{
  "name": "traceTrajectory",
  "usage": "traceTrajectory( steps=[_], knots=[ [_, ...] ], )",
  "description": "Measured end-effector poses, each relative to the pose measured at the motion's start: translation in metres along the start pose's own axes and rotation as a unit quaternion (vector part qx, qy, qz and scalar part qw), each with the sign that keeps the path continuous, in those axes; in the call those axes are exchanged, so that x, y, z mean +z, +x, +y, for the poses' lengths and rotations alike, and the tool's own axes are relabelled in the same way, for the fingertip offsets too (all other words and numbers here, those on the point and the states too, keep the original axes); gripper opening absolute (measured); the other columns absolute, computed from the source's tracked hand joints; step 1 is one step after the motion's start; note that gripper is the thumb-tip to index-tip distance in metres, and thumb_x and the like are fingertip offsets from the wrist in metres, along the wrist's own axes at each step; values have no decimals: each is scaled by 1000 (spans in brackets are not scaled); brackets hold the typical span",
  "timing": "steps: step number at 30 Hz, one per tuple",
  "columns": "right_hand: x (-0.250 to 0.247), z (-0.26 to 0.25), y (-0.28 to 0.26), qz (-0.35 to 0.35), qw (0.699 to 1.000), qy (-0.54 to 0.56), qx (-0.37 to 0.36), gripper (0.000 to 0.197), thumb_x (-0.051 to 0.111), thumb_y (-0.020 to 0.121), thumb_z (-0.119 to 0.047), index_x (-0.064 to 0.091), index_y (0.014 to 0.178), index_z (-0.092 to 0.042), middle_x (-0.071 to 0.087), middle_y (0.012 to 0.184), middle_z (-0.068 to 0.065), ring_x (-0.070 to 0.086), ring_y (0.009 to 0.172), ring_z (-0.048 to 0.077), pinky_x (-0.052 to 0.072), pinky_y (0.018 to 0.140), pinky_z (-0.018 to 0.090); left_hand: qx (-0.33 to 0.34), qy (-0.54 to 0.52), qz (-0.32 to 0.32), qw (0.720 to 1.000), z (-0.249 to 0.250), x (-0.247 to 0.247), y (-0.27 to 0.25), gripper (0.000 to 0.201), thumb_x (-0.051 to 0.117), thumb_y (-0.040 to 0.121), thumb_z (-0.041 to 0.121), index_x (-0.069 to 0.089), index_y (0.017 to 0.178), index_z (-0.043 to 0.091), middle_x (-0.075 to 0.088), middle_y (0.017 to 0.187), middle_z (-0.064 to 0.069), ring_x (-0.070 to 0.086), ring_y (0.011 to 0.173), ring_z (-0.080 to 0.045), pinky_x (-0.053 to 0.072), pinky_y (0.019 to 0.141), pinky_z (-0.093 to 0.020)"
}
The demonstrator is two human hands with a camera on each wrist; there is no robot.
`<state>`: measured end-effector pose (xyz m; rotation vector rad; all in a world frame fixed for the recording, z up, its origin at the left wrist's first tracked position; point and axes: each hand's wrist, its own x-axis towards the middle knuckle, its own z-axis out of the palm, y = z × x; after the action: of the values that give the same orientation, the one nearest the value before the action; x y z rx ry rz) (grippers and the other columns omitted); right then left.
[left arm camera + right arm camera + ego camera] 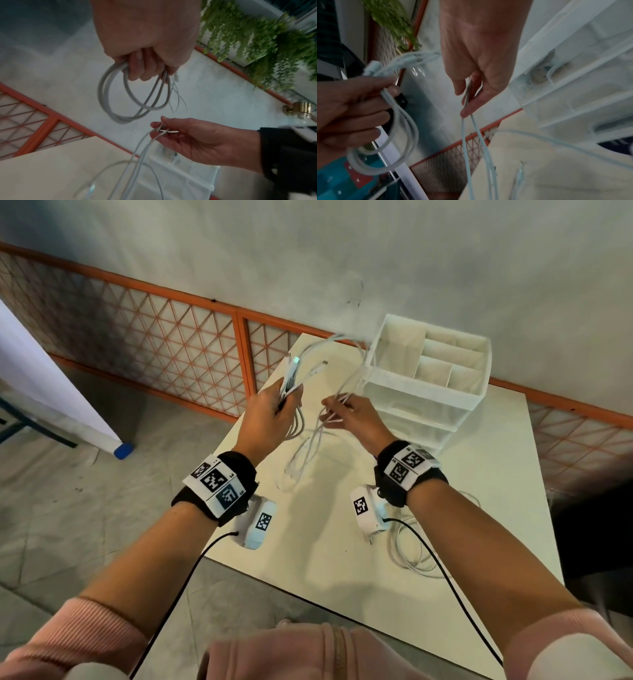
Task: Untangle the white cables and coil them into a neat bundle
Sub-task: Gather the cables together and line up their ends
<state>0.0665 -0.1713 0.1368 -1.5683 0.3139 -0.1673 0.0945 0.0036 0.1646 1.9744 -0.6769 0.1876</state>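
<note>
My left hand [274, 409] is raised over the table's far left corner and grips a coil of white cable [118, 92] whose loops hang below its curled fingers [139, 67]. In the right wrist view the same coil [390, 135] hangs from the left hand [351, 108]. My right hand [349, 414] pinches loose white cable strands [469, 97] between thumb and fingers [159, 129]. From it the strands [308, 450] drop to the table, and another arc [346, 340] runs back to the left hand. A second white cable [411, 549] lies coiled on the table under my right forearm.
A white compartment organizer [431, 378] stands on the white table [376, 594] just right of my right hand. An orange lattice fence [154, 337] runs behind the table. Black wires [445, 577] trail from both wrist cameras. Green plants [257, 40] hang beyond the fence.
</note>
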Motion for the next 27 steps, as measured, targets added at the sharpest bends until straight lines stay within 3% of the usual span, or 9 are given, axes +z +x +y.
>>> traceTrajectory(
  steps=[2,7,10,12,14,19,22,25,27],
  knots=[
    [0,15,-9,-41,998,-2,45,31,49,96,-8,54,117,14,62,82,14,64,72,16,58,66,18,-50,27,-29,998,-17,4,-4,27,48,98,25,63,80,11,47,55,10,44,50,-8,30,50,-19],
    [3,19,-20,-111,992,12,55,32,49,96,-9,52,118,15,63,88,13,69,77,14,58,73,19,-156,57,-143,976,-45,17,-20,27,58,92,30,68,83,6,59,69,-20,49,62,-23,34,59,-29],
    [4,6,-21,-122,992,3,44,28,55,93,-9,57,111,12,68,85,14,72,74,13,59,73,22,-173,20,-169,970,-39,24,-26,18,74,79,34,68,84,17,45,52,-6,41,44,-4,29,49,-15],
    [4,-2,-21,-117,992,-18,34,19,60,90,-10,63,101,5,71,79,10,73,72,14,59,71,22,-185,9,-167,968,-36,29,-25,29,82,71,29,64,73,6,35,47,2,36,39,-7,29,44,-16],
    [4,-6,-22,-117,992,-39,29,9,65,87,-12,66,91,-4,73,72,5,73,72,15,59,69,23,-184,20,-162,969,-35,33,-23,40,83,68,30,50,59,10,34,49,3,32,44,-10,25,46,-21],
    [-2,-11,-23,-102,991,-80,42,20,67,86,-21,69,97,-4,73,80,6,72,74,11,56,73,25,-204,16,-112,972,-38,43,-20,56,86,63,34,42,88,10,39,63,5,35,54,-11,27,47,-20],
    [-3,-12,-26,-112,983,-138,35,16,66,86,-27,72,91,-13,73,82,-1,68,76,5,49,78,24,-212,-18,-159,964,-41,45,-17,40,83,70,28,58,94,9,40,60,6,36,52,-10,26,49,-18],
    [-5,-9,-24,-95,981,-171,20,21,69,83,-30,73,96,-13,72,85,0,58,78,10,42,70,22,-215,-23,-186,958,-44,45,-16,22,74,80,23,61,68,11,41,54,1,37,53,-14,28,54,-25],
    [-9,-2,-21,-50,976,-212,-14,32,75,77,-32,69,104,-17,64,93,3,56,77,10,41,67,17,-203,-9,-176,963,-45,44,-15,23,69,85,25,63,69,9,54,62,-6,47,60,-17,34,58,-27]
  ],
)
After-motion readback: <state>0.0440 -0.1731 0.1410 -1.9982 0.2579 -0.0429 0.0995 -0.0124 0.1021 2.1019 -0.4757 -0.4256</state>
